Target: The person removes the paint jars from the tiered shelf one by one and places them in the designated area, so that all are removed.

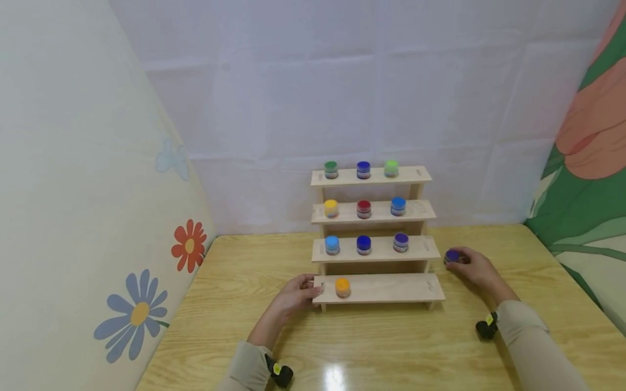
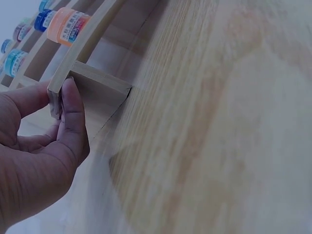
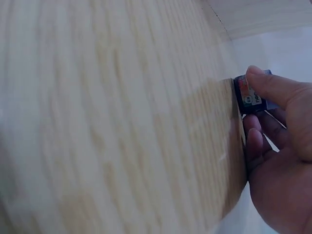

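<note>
A wooden four-step rack (image 1: pixel 391 296) stands on the table with small paint jars on its steps. My left hand (image 1: pixel 293 296) grips the left end of the lowest step; in the left wrist view the thumb and fingers (image 2: pixel 73 105) pinch the board's end from both sides. An orange paint jar (image 1: pixel 343 288) sits on that step, toward its left. Right of the rack, my right hand (image 1: pixel 475 269) holds a dark purple paint jar (image 1: pixel 451 257) between thumb and fingers. In the right wrist view this jar (image 3: pixel 249 92) is low at the tabletop, its label partly covered by the thumb.
Three jars stand on each upper step, among them a dark green jar (image 1: pixel 331 170), a red jar (image 1: pixel 364 209) and a light blue jar (image 1: pixel 332 245). A white cloth (image 1: pixel 293 108) hangs behind the wood-grain table (image 1: pixel 244 271). Flower-printed panels (image 1: pixel 137 315) flank both sides.
</note>
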Motion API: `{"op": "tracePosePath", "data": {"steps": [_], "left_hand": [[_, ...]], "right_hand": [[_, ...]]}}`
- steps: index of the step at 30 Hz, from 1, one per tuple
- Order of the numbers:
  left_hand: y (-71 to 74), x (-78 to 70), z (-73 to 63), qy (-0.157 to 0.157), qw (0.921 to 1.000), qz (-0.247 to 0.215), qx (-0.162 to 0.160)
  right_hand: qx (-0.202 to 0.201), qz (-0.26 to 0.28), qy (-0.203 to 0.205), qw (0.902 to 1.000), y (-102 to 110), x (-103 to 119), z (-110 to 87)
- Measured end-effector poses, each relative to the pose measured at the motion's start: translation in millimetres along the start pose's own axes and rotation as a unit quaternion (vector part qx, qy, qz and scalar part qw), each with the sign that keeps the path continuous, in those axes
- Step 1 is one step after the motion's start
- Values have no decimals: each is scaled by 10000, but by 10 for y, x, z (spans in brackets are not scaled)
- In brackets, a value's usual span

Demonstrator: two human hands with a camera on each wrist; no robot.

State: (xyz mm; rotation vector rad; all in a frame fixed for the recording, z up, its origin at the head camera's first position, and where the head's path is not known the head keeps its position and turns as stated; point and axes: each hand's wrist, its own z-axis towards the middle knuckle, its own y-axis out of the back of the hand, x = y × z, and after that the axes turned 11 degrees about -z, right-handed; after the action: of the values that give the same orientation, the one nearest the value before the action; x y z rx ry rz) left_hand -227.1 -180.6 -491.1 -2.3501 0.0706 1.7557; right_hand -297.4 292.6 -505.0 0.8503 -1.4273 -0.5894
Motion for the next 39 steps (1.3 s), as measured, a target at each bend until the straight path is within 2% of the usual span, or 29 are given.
{"op": "tracePosePath", "data": {"steps": [4, 8, 15, 20, 31, 39], "left_hand": [[9, 4, 2, 35, 10000, -24, 2], [14, 0, 0, 32, 10000, -45, 32], [22, -10, -1, -24, 9999, -132, 82], [26, -8, 6, -35, 9999, -142, 66], [14, 5, -1, 26, 9998, -181, 127], [17, 2, 12, 48, 9998, -180, 115]], "right_hand": [[-5, 112, -35, 9999, 17, -14, -43], [-241, 130, -9, 9996, 76, 28, -138], [-834, 6, 354, 9959, 197, 185, -332], [-1027, 45, 631, 9927, 232, 384, -485], [-1404, 465, 1205, 9816, 173, 684, -711], [-1314, 439, 1340, 9813, 50, 898, -720]]}}
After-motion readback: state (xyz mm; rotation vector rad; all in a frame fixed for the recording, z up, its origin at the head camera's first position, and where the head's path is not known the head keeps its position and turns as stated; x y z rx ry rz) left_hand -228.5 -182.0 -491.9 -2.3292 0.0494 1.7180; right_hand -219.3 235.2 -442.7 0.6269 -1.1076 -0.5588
